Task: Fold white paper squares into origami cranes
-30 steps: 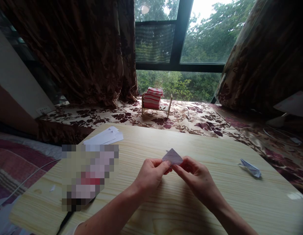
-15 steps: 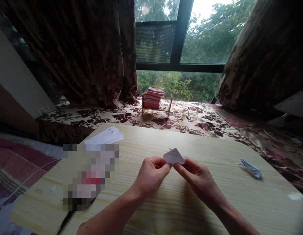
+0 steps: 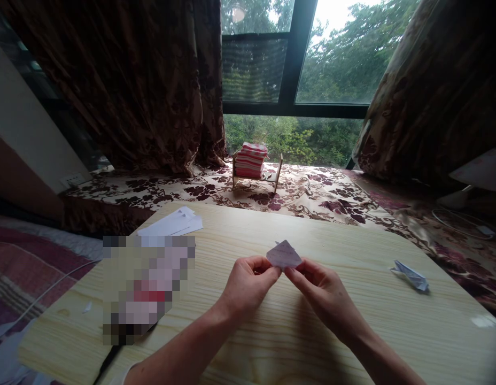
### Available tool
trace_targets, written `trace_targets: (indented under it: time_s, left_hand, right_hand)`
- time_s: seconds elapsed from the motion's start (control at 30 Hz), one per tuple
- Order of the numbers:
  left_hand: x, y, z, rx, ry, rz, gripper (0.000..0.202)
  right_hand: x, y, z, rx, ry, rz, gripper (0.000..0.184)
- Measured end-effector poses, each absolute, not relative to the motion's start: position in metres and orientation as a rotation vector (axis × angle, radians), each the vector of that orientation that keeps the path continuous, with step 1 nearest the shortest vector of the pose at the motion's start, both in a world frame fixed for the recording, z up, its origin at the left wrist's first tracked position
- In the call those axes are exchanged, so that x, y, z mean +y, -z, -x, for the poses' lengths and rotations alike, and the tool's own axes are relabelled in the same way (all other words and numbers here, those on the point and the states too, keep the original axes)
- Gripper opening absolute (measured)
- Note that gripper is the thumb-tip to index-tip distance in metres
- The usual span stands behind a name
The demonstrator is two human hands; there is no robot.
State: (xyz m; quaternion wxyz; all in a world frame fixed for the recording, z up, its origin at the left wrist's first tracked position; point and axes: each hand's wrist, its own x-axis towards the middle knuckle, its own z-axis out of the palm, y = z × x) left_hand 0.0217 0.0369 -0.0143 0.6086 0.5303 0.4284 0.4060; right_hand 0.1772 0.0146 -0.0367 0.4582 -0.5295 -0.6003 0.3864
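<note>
A small folded piece of white paper (image 3: 284, 254) is held up above the wooden table, its top coming to a blunt point. My left hand (image 3: 254, 275) pinches its lower left corner between thumb and fingers. On the other side, my right hand (image 3: 316, 278) pinches the lower right corner, the thumb in front. Both thumbs come close together along the bottom edge. Behind the paper's upper left edge a small tip of another layer shows. The fingertips at the back are hidden by the paper.
To the right lies a folded paper piece (image 3: 410, 276). White paper strips (image 3: 171, 222) lie at the table's (image 3: 232, 224) back left, near a blurred-out patch (image 3: 147, 289). A tiny paper scrap (image 3: 86, 307) is at left. Beyond, a small rack (image 3: 275, 179) holds striped folded cloths (image 3: 251, 160).
Hardly anything differs. The folded paper has tipped very slightly between my fingers, and both hands keep their pinch in the same place.
</note>
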Motion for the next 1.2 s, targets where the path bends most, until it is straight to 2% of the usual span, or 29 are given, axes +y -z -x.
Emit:
trace_targets:
  time_s: [0.87,1.13,1.2]
  left_hand:
    - [0.032,0.019,-0.025,0.983,-1.042,-1.4,0.014]
    - [0.044,0.019,-0.02,1.051,-0.96,-1.3,0.03]
    - [0.043,0.017,-0.02,1.036,-0.961,-1.302,0.027]
  right_hand:
    - [0.008,0.037,-0.159,-1.469,-0.995,1.224,0.028]
    - [0.019,0.043,-0.163,-1.345,-1.001,1.249,0.031]
    - [0.019,0.043,-0.165,-1.35,-0.997,1.253,0.032]
